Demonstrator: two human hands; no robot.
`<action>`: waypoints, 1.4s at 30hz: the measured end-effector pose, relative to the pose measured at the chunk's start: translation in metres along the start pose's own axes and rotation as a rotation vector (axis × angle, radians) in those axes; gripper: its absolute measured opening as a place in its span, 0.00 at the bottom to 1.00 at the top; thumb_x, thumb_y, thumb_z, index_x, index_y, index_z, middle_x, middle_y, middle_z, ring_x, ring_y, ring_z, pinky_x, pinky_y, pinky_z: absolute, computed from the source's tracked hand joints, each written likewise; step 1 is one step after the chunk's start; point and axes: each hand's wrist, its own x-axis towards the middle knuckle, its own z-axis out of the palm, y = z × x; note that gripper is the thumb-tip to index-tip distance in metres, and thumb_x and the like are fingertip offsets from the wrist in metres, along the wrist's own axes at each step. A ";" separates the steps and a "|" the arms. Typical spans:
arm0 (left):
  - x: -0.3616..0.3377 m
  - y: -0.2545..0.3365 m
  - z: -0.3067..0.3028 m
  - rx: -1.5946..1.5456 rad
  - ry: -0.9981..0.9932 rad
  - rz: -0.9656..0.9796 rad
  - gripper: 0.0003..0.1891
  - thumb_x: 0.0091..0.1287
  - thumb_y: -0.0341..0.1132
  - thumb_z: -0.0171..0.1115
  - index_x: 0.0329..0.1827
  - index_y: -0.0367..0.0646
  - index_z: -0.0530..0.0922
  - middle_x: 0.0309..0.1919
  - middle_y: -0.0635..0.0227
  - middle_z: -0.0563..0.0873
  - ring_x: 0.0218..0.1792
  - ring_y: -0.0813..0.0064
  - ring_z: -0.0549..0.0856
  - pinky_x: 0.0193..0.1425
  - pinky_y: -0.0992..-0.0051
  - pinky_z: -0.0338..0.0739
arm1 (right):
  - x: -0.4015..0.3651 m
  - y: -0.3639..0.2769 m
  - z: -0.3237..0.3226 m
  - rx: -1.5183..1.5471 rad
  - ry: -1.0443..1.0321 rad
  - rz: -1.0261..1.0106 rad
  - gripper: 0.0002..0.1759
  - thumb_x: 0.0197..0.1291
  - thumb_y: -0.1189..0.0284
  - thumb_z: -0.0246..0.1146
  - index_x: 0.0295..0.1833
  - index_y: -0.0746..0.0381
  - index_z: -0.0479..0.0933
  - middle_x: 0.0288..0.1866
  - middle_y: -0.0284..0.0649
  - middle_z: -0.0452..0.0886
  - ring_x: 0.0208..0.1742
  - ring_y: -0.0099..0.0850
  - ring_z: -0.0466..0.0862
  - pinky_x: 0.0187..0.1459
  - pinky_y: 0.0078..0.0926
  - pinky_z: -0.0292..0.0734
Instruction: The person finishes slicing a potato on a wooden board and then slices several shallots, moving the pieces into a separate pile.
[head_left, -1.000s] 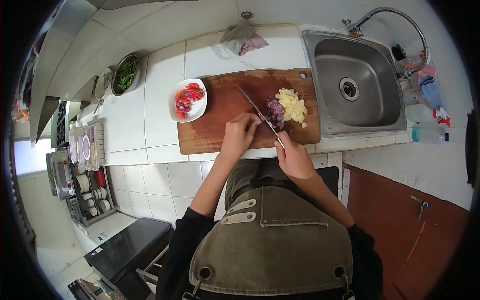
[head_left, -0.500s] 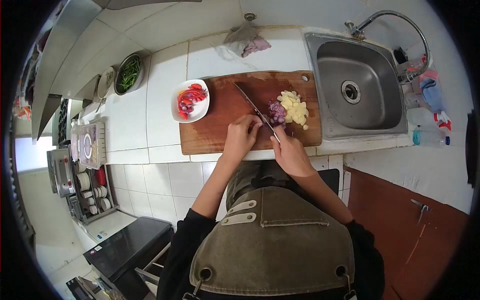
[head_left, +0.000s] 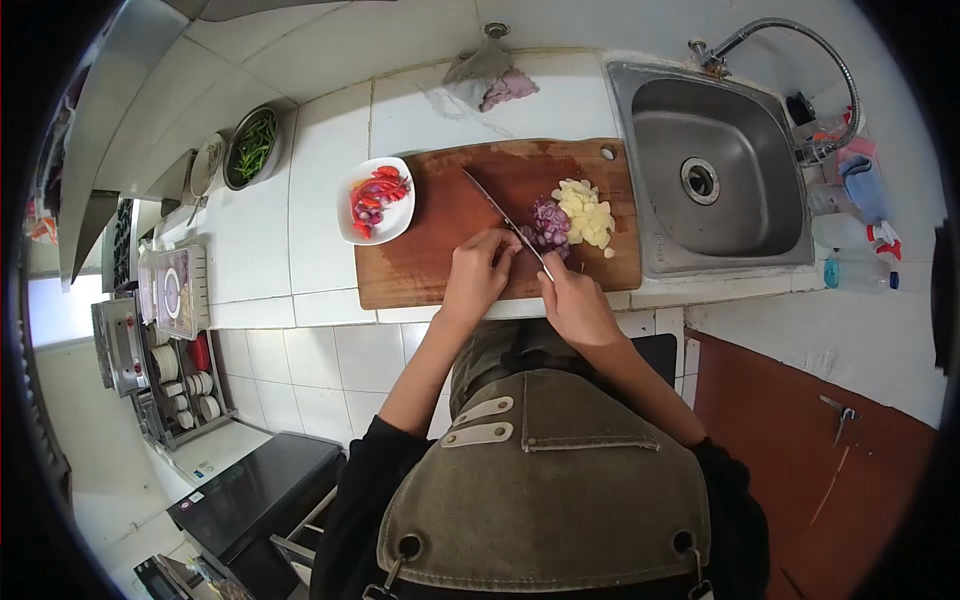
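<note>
My right hand is closed around the handle of a kitchen knife, whose blade slants up and left over the wooden cutting board. My left hand is curled beside the blade, its fingertips pinching what looks like a piece of shallot, mostly hidden by the fingers. Just right of the blade lies a pile of sliced purple shallots. Touching that pile, pale yellow slices, perhaps garlic, are heaped. A white square bowl with cut red chillies and purple pieces stands at the board's left edge.
Right of the board is a steel sink with a flexible faucet. A metal bowl of green chillies and a lidded plastic container are to the left. A cloth lies at the back; bottles stand right of the sink.
The knife and both hands stay in nearly the same place, with the blade shifted very slightly. The whole view has moved a little. Nothing has been picked up or let go.
</note>
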 end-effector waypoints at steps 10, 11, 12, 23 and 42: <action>0.000 0.003 -0.002 -0.069 -0.026 -0.038 0.04 0.63 0.23 0.66 0.38 0.32 0.80 0.35 0.52 0.87 0.38 0.50 0.87 0.41 0.62 0.81 | -0.026 -0.007 -0.014 0.054 -0.021 0.064 0.08 0.72 0.71 0.54 0.51 0.61 0.66 0.28 0.58 0.79 0.34 0.62 0.81 0.34 0.58 0.72; 0.000 0.002 -0.001 -0.061 -0.015 -0.026 0.04 0.63 0.23 0.66 0.38 0.32 0.80 0.35 0.52 0.87 0.38 0.50 0.87 0.41 0.62 0.81 | -0.024 -0.005 -0.011 0.055 -0.021 0.064 0.08 0.72 0.71 0.54 0.51 0.61 0.66 0.28 0.58 0.79 0.34 0.62 0.81 0.34 0.58 0.72; 0.000 0.002 -0.001 -0.054 -0.004 -0.014 0.04 0.63 0.23 0.66 0.38 0.33 0.80 0.36 0.52 0.87 0.38 0.50 0.87 0.41 0.62 0.81 | -0.021 -0.002 -0.006 0.036 -0.021 0.052 0.08 0.72 0.71 0.54 0.52 0.61 0.66 0.29 0.58 0.80 0.34 0.62 0.81 0.34 0.59 0.73; -0.001 0.000 -0.002 -0.005 -0.005 0.002 0.04 0.63 0.25 0.68 0.39 0.34 0.82 0.36 0.55 0.88 0.36 0.59 0.89 0.38 0.68 0.81 | -0.018 -0.008 -0.011 0.040 -0.018 0.042 0.08 0.72 0.71 0.53 0.51 0.62 0.66 0.30 0.60 0.80 0.34 0.62 0.82 0.33 0.59 0.74; -0.003 0.000 -0.001 0.012 0.015 0.030 0.05 0.64 0.26 0.67 0.40 0.34 0.82 0.36 0.54 0.87 0.35 0.55 0.88 0.39 0.66 0.80 | -0.019 -0.003 -0.005 0.023 0.026 -0.009 0.08 0.73 0.71 0.53 0.52 0.63 0.65 0.30 0.59 0.81 0.34 0.61 0.82 0.35 0.58 0.75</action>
